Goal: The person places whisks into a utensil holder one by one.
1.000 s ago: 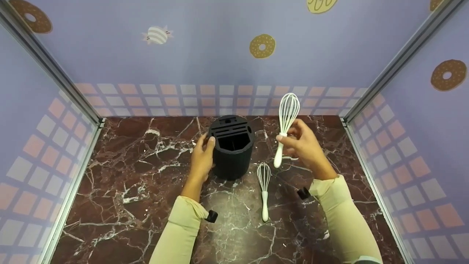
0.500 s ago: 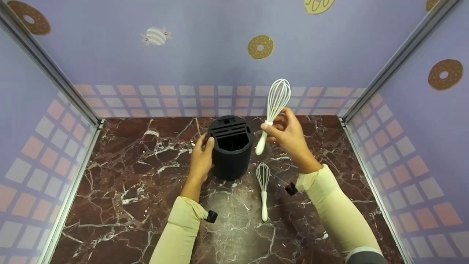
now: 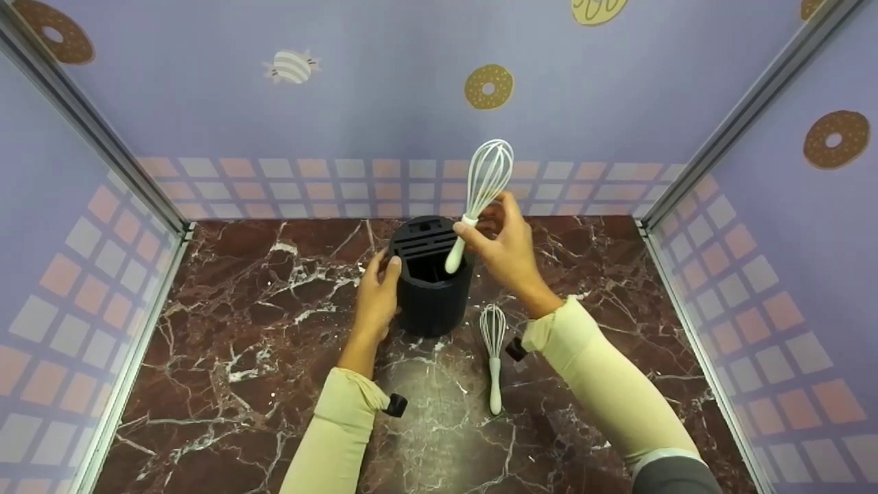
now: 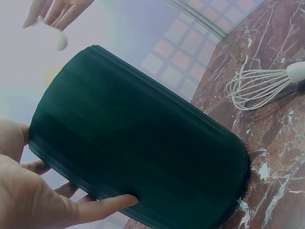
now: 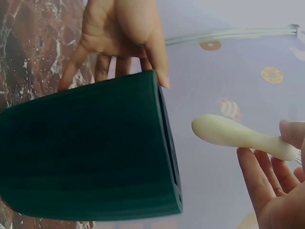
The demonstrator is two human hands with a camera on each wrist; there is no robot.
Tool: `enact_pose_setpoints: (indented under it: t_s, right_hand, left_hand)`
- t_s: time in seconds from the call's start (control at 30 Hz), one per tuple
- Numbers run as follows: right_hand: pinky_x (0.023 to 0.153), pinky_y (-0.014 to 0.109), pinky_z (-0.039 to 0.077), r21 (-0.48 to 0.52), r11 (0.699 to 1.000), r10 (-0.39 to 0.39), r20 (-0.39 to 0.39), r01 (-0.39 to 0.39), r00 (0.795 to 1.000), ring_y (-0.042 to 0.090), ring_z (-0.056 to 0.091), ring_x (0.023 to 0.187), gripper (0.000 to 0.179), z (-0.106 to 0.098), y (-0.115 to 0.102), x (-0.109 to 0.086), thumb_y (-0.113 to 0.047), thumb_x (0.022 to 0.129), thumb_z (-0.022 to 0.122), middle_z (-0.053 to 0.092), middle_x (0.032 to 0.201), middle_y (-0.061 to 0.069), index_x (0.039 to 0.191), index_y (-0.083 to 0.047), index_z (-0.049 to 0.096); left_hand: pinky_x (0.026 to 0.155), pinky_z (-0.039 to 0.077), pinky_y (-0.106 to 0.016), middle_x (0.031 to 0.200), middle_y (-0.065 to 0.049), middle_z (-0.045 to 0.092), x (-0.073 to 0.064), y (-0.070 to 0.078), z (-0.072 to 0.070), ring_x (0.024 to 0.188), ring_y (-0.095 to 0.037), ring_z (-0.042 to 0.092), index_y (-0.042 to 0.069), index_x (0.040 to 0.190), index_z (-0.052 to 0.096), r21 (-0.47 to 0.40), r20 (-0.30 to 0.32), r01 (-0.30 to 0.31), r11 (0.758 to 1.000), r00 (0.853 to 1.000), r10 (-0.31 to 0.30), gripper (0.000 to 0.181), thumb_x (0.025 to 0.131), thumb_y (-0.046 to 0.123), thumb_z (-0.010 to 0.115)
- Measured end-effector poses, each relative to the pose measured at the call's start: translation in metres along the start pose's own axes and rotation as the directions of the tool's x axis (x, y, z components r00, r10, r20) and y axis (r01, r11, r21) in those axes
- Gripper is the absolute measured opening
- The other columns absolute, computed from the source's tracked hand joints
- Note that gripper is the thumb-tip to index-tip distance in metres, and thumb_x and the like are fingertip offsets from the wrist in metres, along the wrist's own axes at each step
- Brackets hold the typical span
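Observation:
A dark, round utensil holder (image 3: 432, 302) stands upright with slots and a wider compartment in its top; its wall looks green in the wrist views. My left hand (image 3: 377, 295) holds its left side, thumb near the rim and fingers spread along the wall. A white whisk (image 3: 488, 175) is pinched by my right hand (image 3: 507, 250) at the top of its handle. Its wires point up, and the handle (image 5: 233, 133) angles down, overlapping the wide compartment in the head view. In the right wrist view the handle end is apart from the holder's top.
A second, smaller whisk (image 3: 494, 360) lies on the dark marbled tabletop (image 3: 260, 377), just right of the holder, with its handle towards me. Patterned lilac walls (image 3: 384, 110) enclose the back and both sides.
My right hand has carried the whisk left and slightly up, from right of the holder to over its top. My left hand, the holder and the smaller whisk stay put.

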State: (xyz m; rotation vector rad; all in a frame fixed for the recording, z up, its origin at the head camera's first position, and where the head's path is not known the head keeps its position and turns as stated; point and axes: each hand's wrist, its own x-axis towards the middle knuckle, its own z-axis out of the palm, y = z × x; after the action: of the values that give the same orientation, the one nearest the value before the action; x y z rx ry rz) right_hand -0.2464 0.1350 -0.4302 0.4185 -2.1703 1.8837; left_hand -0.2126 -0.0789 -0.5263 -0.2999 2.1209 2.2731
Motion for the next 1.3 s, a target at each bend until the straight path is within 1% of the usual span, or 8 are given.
enact_pose_setpoints:
  t_s: [0.13,0.37,0.57,0.77,0.9,1.03,1.17,1.3]
  right_hand:
    - [0.071,0.036,0.064,-0.011,1.0,-0.019,0.003,0.019,1.0,0.026,0.074,0.093,0.057,0.01,0.001,0.001,-0.017,0.087,0.083,0.07,0.105,0.015,0.131,-0.002,0.051]
    - [0.076,0.035,0.063,-0.037,0.999,-0.001,0.031,0.003,1.0,0.026,0.073,0.094,0.053,0.024,0.004,0.001,-0.015,0.089,0.081,0.071,0.106,0.014,0.131,-0.002,0.051]
    - [0.08,0.039,0.06,-0.115,0.993,-0.006,0.067,0.014,0.998,0.022,0.073,0.092,0.049,0.032,0.012,-0.001,-0.02,0.09,0.081,0.073,0.103,0.009,0.129,-0.007,0.053]
    - [0.091,0.036,0.058,-0.176,0.984,-0.006,0.107,0.025,0.994,0.016,0.072,0.101,0.048,0.039,0.019,-0.004,-0.026,0.091,0.079,0.074,0.109,0.007,0.128,-0.009,0.054]
    - [0.09,0.034,0.058,-0.23,0.973,-0.002,0.126,0.031,0.992,0.014,0.073,0.1,0.05,0.044,0.024,-0.006,-0.026,0.091,0.08,0.076,0.108,0.006,0.128,-0.004,0.054]
    - [0.087,0.034,0.059,-0.288,0.956,-0.007,0.144,0.049,0.99,0.016,0.074,0.097,0.053,0.049,0.029,-0.007,-0.023,0.091,0.08,0.076,0.107,0.007,0.133,-0.006,0.053]
    - [0.091,0.036,0.058,-0.356,0.933,-0.004,0.161,0.061,0.987,0.02,0.073,0.1,0.056,0.051,0.032,-0.008,-0.023,0.09,0.08,0.075,0.11,0.009,0.136,-0.007,0.053]
    - [0.095,0.04,0.056,-0.418,0.907,0.013,0.171,0.061,0.985,0.025,0.071,0.106,0.064,0.053,0.032,-0.01,-0.025,0.088,0.082,0.073,0.116,0.012,0.142,-0.009,0.05]
  left_hand:
    - [0.088,0.058,-0.057,0.153,-0.005,0.049,0.0,0.0,0.0,0.13,-0.031,0.056,0.027,0.156,0.041,0.021,-0.007,0.001,1.0,1.0,-0.001,0.055,0.106,0.046,0.051]
    - [0.098,0.055,-0.047,0.154,-0.005,0.047,0.0,0.0,-0.001,0.138,-0.027,0.05,0.025,0.157,0.039,0.057,0.0,-0.018,0.998,1.0,0.018,0.056,0.107,0.046,0.049]
    - [0.095,0.056,-0.048,0.154,-0.004,0.048,0.001,0.0,-0.001,0.136,-0.027,0.052,0.026,0.157,0.04,0.04,0.0,-0.007,0.999,1.0,0.007,0.055,0.106,0.046,0.05]
    - [0.1,0.053,-0.054,0.156,-0.005,0.046,0.001,0.001,-0.001,0.141,-0.028,0.047,0.026,0.157,0.039,0.05,-0.008,0.006,0.999,1.0,-0.005,0.057,0.106,0.047,0.05]
    - [0.101,0.053,-0.055,0.157,-0.005,0.045,0.0,0.0,-0.001,0.142,-0.029,0.046,0.025,0.158,0.038,0.059,-0.012,0.005,0.998,1.0,-0.005,0.057,0.106,0.047,0.05]
    - [0.1,0.053,-0.053,0.158,-0.006,0.044,0.0,0.0,-0.001,0.144,-0.03,0.044,0.022,0.159,0.037,0.069,-0.014,0.003,0.998,1.0,-0.002,0.06,0.106,0.047,0.05]
    - [0.1,0.053,-0.049,0.156,-0.007,0.046,0.001,-0.001,-0.001,0.142,-0.029,0.046,0.022,0.158,0.038,0.057,-0.017,-0.008,0.998,1.0,0.009,0.059,0.106,0.047,0.051]
    - [0.099,0.053,-0.053,0.155,-0.008,0.047,0.001,-0.002,-0.001,0.139,-0.03,0.049,0.022,0.157,0.039,0.033,-0.01,-0.02,0.999,1.0,0.021,0.058,0.106,0.045,0.051]
